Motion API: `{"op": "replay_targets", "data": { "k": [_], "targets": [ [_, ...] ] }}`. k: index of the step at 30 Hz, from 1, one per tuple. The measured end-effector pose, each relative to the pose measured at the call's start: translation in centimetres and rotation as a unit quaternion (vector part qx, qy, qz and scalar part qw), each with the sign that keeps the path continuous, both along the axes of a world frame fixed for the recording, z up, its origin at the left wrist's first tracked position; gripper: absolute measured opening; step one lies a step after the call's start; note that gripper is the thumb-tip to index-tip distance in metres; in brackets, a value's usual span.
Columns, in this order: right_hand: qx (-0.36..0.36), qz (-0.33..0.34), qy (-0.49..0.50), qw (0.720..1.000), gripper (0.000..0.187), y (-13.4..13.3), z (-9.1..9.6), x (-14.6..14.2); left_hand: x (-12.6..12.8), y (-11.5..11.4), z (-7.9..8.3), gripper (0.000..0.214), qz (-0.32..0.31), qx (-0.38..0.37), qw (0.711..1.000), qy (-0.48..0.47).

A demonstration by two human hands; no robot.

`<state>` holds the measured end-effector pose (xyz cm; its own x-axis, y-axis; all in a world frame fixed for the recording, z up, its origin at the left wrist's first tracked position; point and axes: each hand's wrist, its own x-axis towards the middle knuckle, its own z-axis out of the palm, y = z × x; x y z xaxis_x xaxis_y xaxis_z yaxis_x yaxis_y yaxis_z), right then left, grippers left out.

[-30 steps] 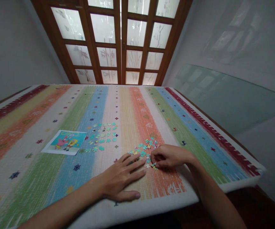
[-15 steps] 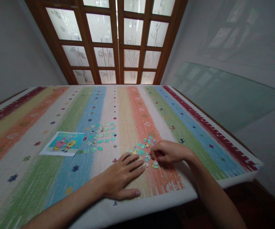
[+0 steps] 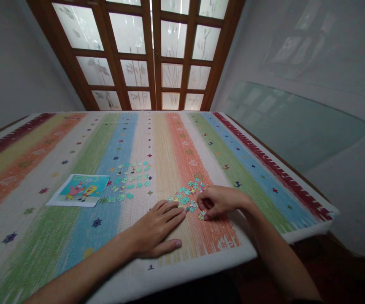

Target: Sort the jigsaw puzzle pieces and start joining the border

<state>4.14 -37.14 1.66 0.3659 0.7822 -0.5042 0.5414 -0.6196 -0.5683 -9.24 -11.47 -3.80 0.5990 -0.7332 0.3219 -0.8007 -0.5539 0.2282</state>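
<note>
A loose heap of small jigsaw puzzle pieces [image 3: 186, 196], mostly turquoise with some pink and yellow, lies between my hands on the striped cloth. My left hand [image 3: 160, 228] rests flat, fingers stretched out, its fingertips at the heap's near left edge. On the heap's right side, my right hand [image 3: 218, 202] is curled, thumb and fingers pinching at a yellow-green puzzle piece [image 3: 201, 215] close to the table. The fingertips partly cover that piece. Further left, several puzzle pieces [image 3: 138, 185] lie spread out in rough rows.
Left of the rows lies a printed cartoon picture sheet [image 3: 81, 191]. The striped tablecloth [image 3: 106, 236] covers the table, whose white front edge [image 3: 201, 268] runs just below my hands. Beyond stands a wooden door with frosted panes [image 3: 134, 76]; a wall [image 3: 296, 50] is at the right.
My right thumb and fingers have come down onto the piece at the heap's near right. The left hand stays flat, shifted slightly. The whole view has moved a little.
</note>
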Motion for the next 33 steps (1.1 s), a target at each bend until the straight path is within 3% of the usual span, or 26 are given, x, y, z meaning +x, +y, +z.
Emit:
{"op": "replay_targets", "data": {
  "k": [8,17,21,28,33],
  "targets": [
    [0.057,0.014,0.09,0.994,0.015,-0.5,-0.4,0.6,0.2,0.1,0.3,0.032,0.015,-0.037,0.999,-0.037],
    [0.25,-0.058,0.125,0.958,0.019,3.8,-2.0,-3.0,0.1,-0.1,1.0,0.018,0.076,-0.136,0.982,-0.107],
    [0.255,-0.093,0.119,0.955,0.017,4.5,-2.5,-3.8,0.1,0.2,1.0,0.006,0.094,-0.122,0.98,-0.13],
    [0.26,-0.121,0.132,0.949,0.019,4.9,-2.7,-4.3,0.2,0.3,0.9,0.011,0.106,-0.09,0.981,-0.138],
    [0.255,-0.105,0.136,0.952,0.023,4.8,-2.6,-4.1,0.5,1.1,1.6,0.016,0.109,-0.059,0.98,-0.155]
  ]
}}
